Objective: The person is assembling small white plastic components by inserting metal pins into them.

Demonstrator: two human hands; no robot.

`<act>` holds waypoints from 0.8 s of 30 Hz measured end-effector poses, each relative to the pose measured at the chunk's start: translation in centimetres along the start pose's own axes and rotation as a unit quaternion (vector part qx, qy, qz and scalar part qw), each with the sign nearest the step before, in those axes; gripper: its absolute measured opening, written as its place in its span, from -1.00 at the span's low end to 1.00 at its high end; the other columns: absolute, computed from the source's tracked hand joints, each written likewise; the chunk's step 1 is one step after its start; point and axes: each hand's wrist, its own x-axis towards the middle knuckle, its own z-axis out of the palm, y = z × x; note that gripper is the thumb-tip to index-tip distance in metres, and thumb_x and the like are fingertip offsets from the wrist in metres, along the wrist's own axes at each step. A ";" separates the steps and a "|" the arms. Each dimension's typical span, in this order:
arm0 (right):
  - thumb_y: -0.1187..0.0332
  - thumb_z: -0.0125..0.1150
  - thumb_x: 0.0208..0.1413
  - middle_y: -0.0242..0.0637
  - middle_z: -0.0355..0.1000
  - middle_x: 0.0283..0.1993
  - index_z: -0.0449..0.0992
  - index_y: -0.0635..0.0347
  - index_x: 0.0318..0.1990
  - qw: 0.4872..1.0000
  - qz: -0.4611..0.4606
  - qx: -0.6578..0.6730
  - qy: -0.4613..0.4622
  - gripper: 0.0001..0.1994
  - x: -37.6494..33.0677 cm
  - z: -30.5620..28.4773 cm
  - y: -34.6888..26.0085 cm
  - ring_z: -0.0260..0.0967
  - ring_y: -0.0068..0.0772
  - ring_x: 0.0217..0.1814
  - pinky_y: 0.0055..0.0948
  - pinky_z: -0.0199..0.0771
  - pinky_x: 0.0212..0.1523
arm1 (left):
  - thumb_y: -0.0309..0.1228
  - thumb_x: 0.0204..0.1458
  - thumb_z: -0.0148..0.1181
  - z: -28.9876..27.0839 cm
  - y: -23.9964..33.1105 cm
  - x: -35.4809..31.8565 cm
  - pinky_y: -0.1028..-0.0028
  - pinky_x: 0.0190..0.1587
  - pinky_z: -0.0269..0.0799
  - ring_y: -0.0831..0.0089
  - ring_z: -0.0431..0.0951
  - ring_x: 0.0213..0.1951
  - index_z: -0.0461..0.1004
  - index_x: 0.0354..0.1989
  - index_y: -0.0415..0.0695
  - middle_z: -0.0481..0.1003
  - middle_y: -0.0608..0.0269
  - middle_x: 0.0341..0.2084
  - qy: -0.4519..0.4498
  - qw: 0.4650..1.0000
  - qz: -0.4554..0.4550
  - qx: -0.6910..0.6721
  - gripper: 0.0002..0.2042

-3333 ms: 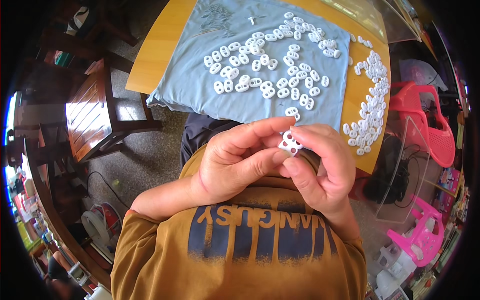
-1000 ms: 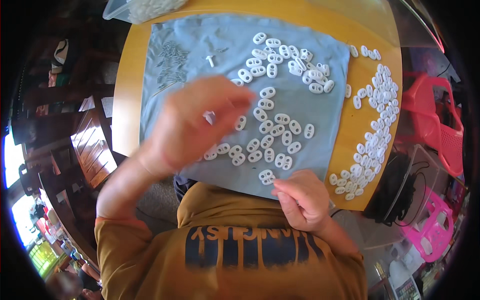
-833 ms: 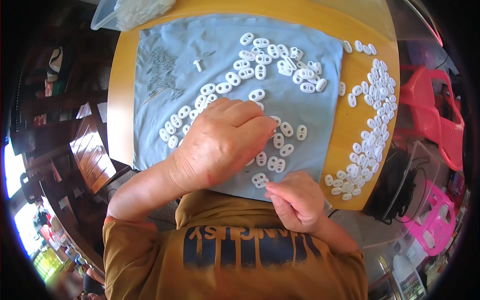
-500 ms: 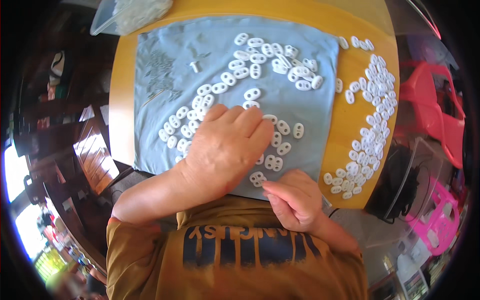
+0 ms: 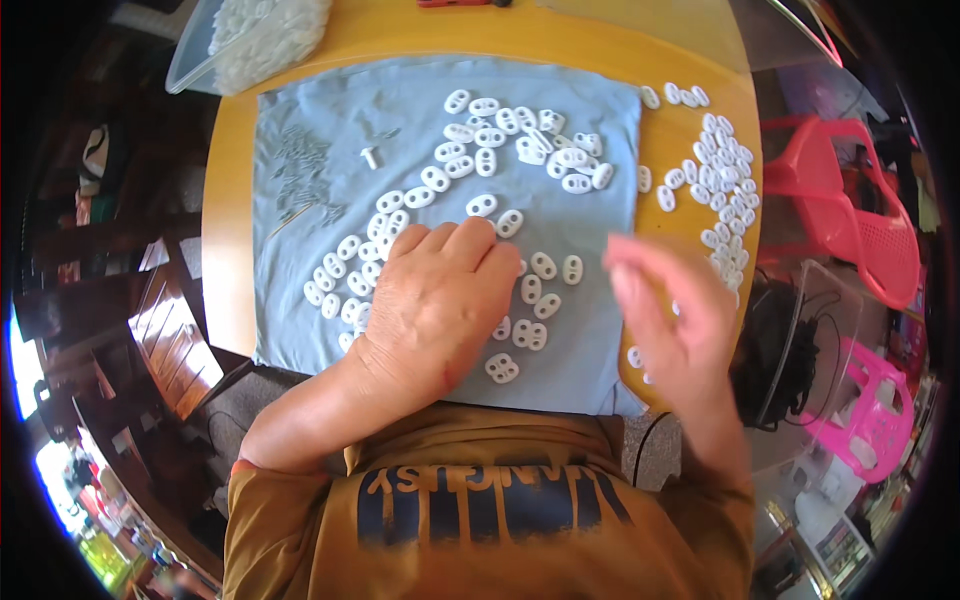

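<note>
My left hand (image 5: 435,300) rests over the middle of a blue-grey cloth (image 5: 600,320), its back upward. Its fingers curl underneath, so whatever they hold is hidden. Around it lie many small white oval plastic pieces with two holes (image 5: 481,205), some in a slanting row at its left, others scattered at its right. Near the cloth's front edge sits another pair of pieces (image 5: 502,368), side by side. Over the cloth's right edge, my right hand (image 5: 680,320) is slightly blurred, fingers stretched out and thumb a little apart. Nothing shows between them.
More white pieces (image 5: 722,165) spread along the table's right side (image 5: 700,60). Small dark slivers (image 5: 300,175) and a white peg-like part (image 5: 371,157) lie on the cloth's left. A clear tub (image 5: 190,65) of white pieces stands at back left; red chair (image 5: 850,215) at right.
My right hand has moved right and away from me, from beside the front pair to the cloth's right edge. My left hand stays over the cloth. The whole view has shifted slightly.
</note>
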 end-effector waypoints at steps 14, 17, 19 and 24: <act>0.41 0.26 -0.12 -0.08 0.21 0.19 0.50 0.22 -0.15 0.970 -0.044 -0.170 -0.168 -0.69 2.1 1.7 -0.2 0.13 -0.05 0.24 -0.10 0.08 0.21 | -0.59 -0.32 0.24 0.1 -1.3 -1.6 0.34 -0.36 0.31 0.24 0.43 -0.42 0.40 -0.44 -0.15 0.43 0.21 -0.43 0.083 0.986 -0.037 -0.141 -0.79; 0.42 0.26 -0.11 -0.08 0.23 0.17 0.50 0.21 -0.14 0.971 -0.050 -0.153 -0.177 -0.70 2.1 1.5 0.0 0.19 -0.06 0.19 -0.15 0.17 0.15 | -0.60 -0.32 0.26 -0.2 -1.5 -2.7 0.35 -0.37 0.30 0.25 0.42 -0.43 0.40 -0.44 -0.15 0.43 0.22 -0.43 0.082 0.980 -0.069 -0.166 -0.78; 0.44 0.25 -0.08 -0.11 0.27 0.14 0.50 0.22 -0.14 0.988 -0.041 -0.084 -0.120 -0.72 2.4 1.3 0.2 0.25 -0.07 0.12 -0.22 0.27 0.07 | -0.61 -0.32 0.27 -0.5 -1.3 -2.9 0.36 -0.37 0.31 0.25 0.42 -0.43 0.41 -0.45 -0.15 0.43 0.23 -0.42 0.088 0.978 -0.075 -0.173 -0.78; 0.47 0.18 -0.06 -0.18 0.42 -0.22 0.48 0.25 -0.28 0.987 -0.084 -0.134 -0.003 -0.85 6.4 2.4 2.9 0.36 -0.12 -0.17 -0.25 0.35 -0.15 | -0.63 -0.31 0.28 -0.6 -1.1 -3.0 0.38 -0.40 0.34 0.27 0.43 -0.44 0.40 -0.44 -0.16 0.45 0.22 -0.42 0.109 0.972 -0.076 -0.195 -0.77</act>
